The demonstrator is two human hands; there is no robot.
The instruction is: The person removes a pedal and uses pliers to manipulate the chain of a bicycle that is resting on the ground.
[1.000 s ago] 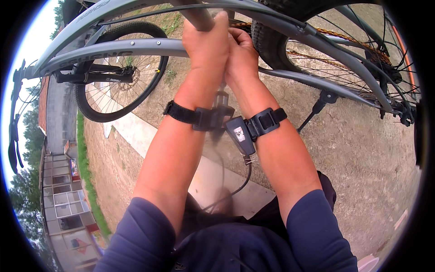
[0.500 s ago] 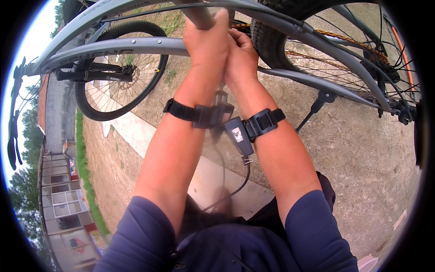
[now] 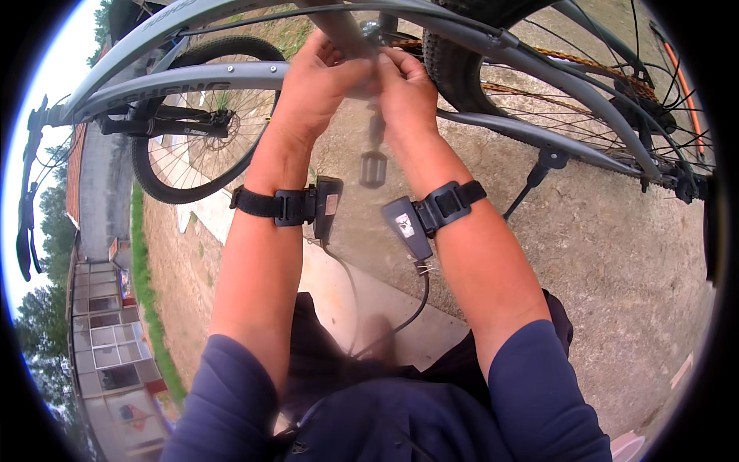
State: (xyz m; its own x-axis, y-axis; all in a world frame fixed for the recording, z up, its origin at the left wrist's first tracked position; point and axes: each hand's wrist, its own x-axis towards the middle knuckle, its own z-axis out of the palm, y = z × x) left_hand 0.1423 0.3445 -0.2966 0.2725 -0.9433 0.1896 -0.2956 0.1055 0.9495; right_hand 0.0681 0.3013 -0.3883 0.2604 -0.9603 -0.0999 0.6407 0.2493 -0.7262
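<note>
Both our hands are up at the bicycle's grey seat tube (image 3: 339,29)! Our left hand (image 3: 314,91) sits against its left side, half curled, fingers bent in toward the metal and thumb reaching across it; whether that is a firm grip, we cannot tell. Our right hand (image 3: 408,91) is just right of the tube's lower end, partly closed, thumb and bent fingers gathered there, and we cannot tell if anything is pinched between them.

A black strap (image 3: 258,204) rings our left wrist, below the seat tube, and a matching strap (image 3: 456,204) circles our right; each carries a dark box, with a black cable (image 3: 416,316) trailing from the right one. Between our forearms, below the tube, there's a pedal (image 3: 374,169), rather blurred!

Left of the seat tube runs the down tube (image 3: 262,75) with two bolts showing, then the suspension fork (image 3: 165,127) and the front wheel (image 3: 158,191). Over on the tube's right, close to our right fingers, comes the knobbly rear tire (image 3: 454,81), with the orange-tinted chain (image 3: 596,63) farther right and the kickstand (image 3: 531,183) below it, above bare ground (image 3: 608,292)!
</note>
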